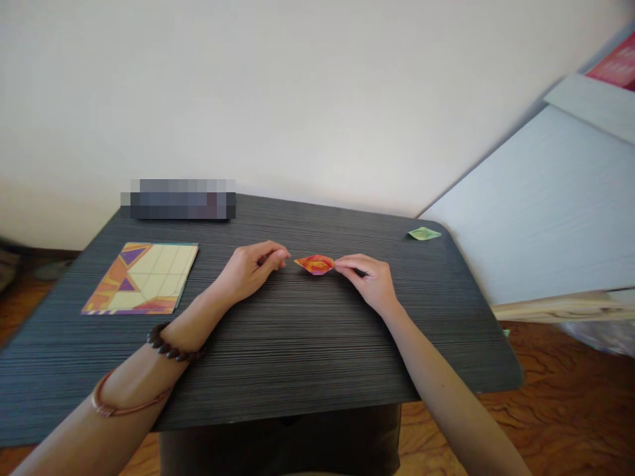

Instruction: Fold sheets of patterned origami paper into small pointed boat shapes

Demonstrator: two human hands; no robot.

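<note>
A small folded paper piece (314, 264), orange and red, lies on the dark striped table (297, 344) near its middle. My right hand (370, 277) pinches its right tip, fingers pressed together. My left hand (253, 268) rests on the table just left of the piece, fingers curled and closed, the fingertips a little short of the paper's left tip. I cannot tell whether anything is in them. Bead and cord bracelets sit on my left wrist.
A stack of patterned square paper (143, 277) lies at the left of the table. A small green folded piece (424, 233) sits at the far right corner. A blurred dark object (178, 198) rests along the back edge. A white board (546, 211) stands to the right.
</note>
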